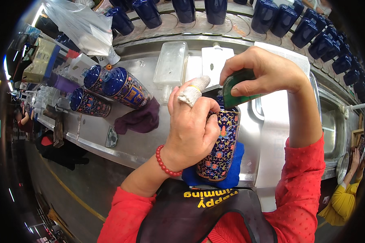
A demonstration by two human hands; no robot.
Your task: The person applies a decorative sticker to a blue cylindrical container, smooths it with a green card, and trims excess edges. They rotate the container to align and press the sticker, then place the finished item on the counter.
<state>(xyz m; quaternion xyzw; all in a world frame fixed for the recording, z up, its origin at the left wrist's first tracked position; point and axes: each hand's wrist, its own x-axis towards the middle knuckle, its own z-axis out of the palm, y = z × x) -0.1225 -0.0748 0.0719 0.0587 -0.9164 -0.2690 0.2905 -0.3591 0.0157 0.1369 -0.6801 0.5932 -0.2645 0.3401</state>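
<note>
In front of me a dark blue bottle [227, 141], covered in colourful flower decoration, leans on a blue cloth [237, 162] at the table's near edge. My left hand [190, 131] is closed on its upper left side. A white knitted finger cover [189, 96] wraps one of that hand's fingers, and red beads circle the wrist. Between the thumb and fingers of my right hand [267, 71] is a flat dark green scraper [233, 92] with a rounded edge. It is at the bottle's blue shoulder; whether it touches is hard to tell. The hands partly hide the bottle's neck.
Three similar decorated bottles [127, 87] lean at the left beside a dark purple cloth [140, 117]. Ahead are a clear rectangular container [171, 62] and a white sheet [286, 117]. Plain blue bottles [184, 10] line a conveyor [166, 30]. Another person in yellow [342, 202] works at far right.
</note>
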